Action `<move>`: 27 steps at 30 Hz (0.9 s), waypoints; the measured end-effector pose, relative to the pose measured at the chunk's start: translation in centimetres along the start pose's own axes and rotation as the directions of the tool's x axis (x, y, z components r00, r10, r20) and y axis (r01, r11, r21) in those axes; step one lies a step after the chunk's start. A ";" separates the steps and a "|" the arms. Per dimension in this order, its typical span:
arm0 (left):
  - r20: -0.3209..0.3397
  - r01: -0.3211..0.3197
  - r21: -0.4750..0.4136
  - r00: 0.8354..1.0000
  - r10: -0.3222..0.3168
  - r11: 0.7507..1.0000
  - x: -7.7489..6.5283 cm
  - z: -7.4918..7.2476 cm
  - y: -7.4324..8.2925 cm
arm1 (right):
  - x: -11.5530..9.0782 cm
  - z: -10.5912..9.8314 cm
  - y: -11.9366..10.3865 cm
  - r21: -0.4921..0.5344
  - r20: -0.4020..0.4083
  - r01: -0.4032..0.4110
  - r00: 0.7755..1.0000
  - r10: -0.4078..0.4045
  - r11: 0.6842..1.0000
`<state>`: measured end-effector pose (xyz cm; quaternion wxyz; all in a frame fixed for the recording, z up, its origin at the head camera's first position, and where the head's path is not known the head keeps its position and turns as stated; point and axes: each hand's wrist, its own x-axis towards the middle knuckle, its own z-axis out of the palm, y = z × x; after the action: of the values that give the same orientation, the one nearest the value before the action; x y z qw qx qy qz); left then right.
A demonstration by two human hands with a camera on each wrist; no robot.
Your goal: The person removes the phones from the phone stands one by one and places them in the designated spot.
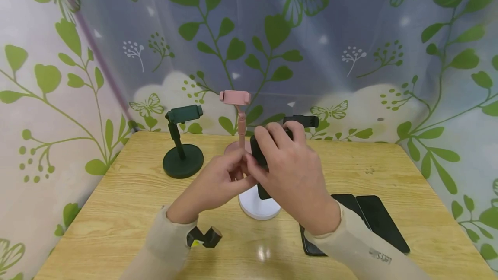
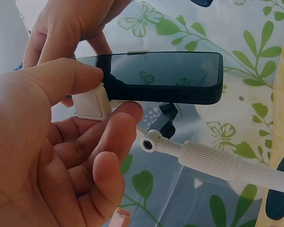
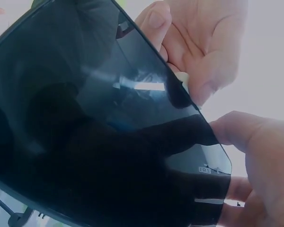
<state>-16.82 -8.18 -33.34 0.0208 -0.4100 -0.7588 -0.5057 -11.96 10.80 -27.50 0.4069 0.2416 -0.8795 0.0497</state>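
A black smartphone (image 2: 170,78) lies lengthwise along the clamp (image 2: 92,105) of a white phone stand, whose round base (image 1: 260,210) rests on the table. My right hand (image 1: 297,170) grips the phone from above, at one end. With thumb and fingers my left hand (image 1: 215,180) pinches the white clamp at the phone's edge, the thumb tip reaching the phone. In the right wrist view the dark phone screen (image 3: 99,123) fills most of the picture. Whether the clamp's far jaw sits on the phone is hidden.
Behind the hands stand a dark green phone stand (image 1: 183,161), a pink phone stand (image 1: 235,97) and a black phone stand (image 1: 307,121). Black phones (image 1: 383,224) lie on the wooden table (image 1: 116,211) by the right forearm. A leaf-patterned cloth (image 1: 233,33) hangs behind.
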 end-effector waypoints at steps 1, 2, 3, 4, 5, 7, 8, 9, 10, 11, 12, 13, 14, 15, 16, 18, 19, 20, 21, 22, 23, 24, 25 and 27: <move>-0.002 -0.003 0.000 1.000 0.003 1.000 0.0 0.0 0.0 | 0.0 0.0 0.0 -0.001 0.002 -0.001 1.000 0.001 1.000; -0.003 -0.009 0.000 1.000 0.009 1.000 0.0 0.0 0.0 | 0.1 -0.1 0.0 -0.003 0.005 -0.003 1.000 0.003 1.000; -0.005 -0.015 0.000 1.000 0.015 1.000 0.0 0.1 0.0 | 0.1 -0.2 0.0 -0.004 0.009 -0.007 1.000 0.007 1.000; -0.009 -0.020 0.003 1.000 0.020 1.000 0.1 0.1 0.0 | 0.1 -0.2 0.0 -0.004 0.013 -0.013 1.000 0.013 1.000; -0.011 -0.028 0.002 1.000 0.028 1.000 0.1 0.1 -0.1 | 0.2 -0.3 0.0 -0.007 0.020 -0.023 1.000 0.023 1.000; -0.016 -0.042 0.003 0.999 0.042 0.999 0.2 0.3 -0.3 | 0.2 -0.5 -0.1 -0.013 0.035 -0.049 0.998 0.050 0.999; -0.018 -0.046 0.001 0.999 0.046 0.999 0.2 0.4 -0.3 | 0.2 -0.7 -0.2 -0.018 0.045 -0.065 0.997 0.066 0.998; -0.022 -0.050 -0.002 0.999 0.050 0.999 0.3 0.5 -0.4 | 0.2 -0.8 -0.3 -0.022 0.055 -0.080 0.995 0.081 0.997; -0.025 -0.052 -0.004 0.998 0.051 0.999 0.3 0.6 -0.5 | 0.2 -1.0 -0.4 -0.028 0.065 -0.092 0.994 0.093 0.995; -0.030 -0.053 -0.006 0.998 0.053 0.999 0.3 0.8 -0.5 | 0.2 -1.1 -0.5 -0.035 0.075 -0.100 0.992 0.102 0.994; -0.036 -0.051 -0.005 0.998 0.051 0.999 0.3 0.9 -0.5 | 0.3 -1.2 -0.6 -0.037 0.080 -0.102 0.991 0.105 0.994; -0.043 -0.048 -0.007 0.998 0.047 0.999 0.3 1.0 -0.6 | 0.3 -1.2 -0.7 -0.039 0.084 -0.100 0.991 0.104 0.994; -0.050 -0.042 -0.011 0.998 0.042 0.999 0.3 1.2 -0.6 | 0.3 -1.2 -0.7 -0.043 0.087 -0.094 0.991 0.098 0.995; -0.057 -0.037 -0.013 0.998 0.036 0.999 0.3 1.3 -0.6 | 0.3 -1.2 -0.6 -0.046 0.088 -0.085 0.992 0.088 0.995; -0.065 -0.032 -0.013 0.997 0.031 0.999 0.2 1.4 -0.6 | 0.3 -1.2 -0.6 -0.048 0.085 -0.073 0.993 0.077 0.996; -0.074 -0.027 -0.022 0.997 0.025 0.999 0.1 1.6 -0.5 | 0.3 -1.1 -0.4 -0.051 0.076 -0.053 0.996 0.057 0.997; -0.078 -0.025 -0.027 0.997 0.023 0.999 0.1 1.7 -0.5 | 0.3 -1.0 -0.3 -0.054 0.073 -0.042 0.996 0.046 0.998; -0.082 -0.027 -0.029 0.996 0.024 0.999 0.1 1.8 -0.5 | 0.3 -0.9 -0.2 -0.056 0.071 -0.031 0.997 0.035 0.998; -0.085 -0.028 -0.029 0.996 0.025 0.999 0.1 1.8 -0.4 | 0.3 -0.8 -0.1 -0.056 0.068 -0.021 0.997 0.025 0.998; -0.087 -0.028 -0.029 0.996 0.026 0.999 0.1 1.9 -0.4 | 0.3 -0.8 0.0 -0.056 0.065 -0.012 0.998 0.015 0.998; -0.088 -0.029 -0.029 0.996 0.026 0.999 0.1 1.9 -0.4 | 0.3 -0.7 0.1 -0.057 0.062 -0.003 0.998 0.006 0.998; -0.090 -0.026 -0.027 0.996 0.024 0.999 0.1 1.9 -0.4 | 0.3 -0.6 0.2 -0.060 0.059 0.005 0.998 -0.002 0.998; -0.092 -0.021 -0.023 0.996 0.019 1.000 0.1 1.9 -0.3 | 0.2 -0.6 0.2 -0.062 0.058 0.012 0.998 -0.008 0.998; -0.093 -0.007 -0.012 0.996 0.006 1.000 0.1 1.9 -0.2 | 0.2 -0.5 0.4 -0.062 0.057 0.014 0.998 -0.010 0.998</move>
<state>-16.28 -6.67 -34.39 0.0550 -0.3887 -0.7524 -0.5290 -11.86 11.20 -27.00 0.3895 0.2355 -0.8903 0.0129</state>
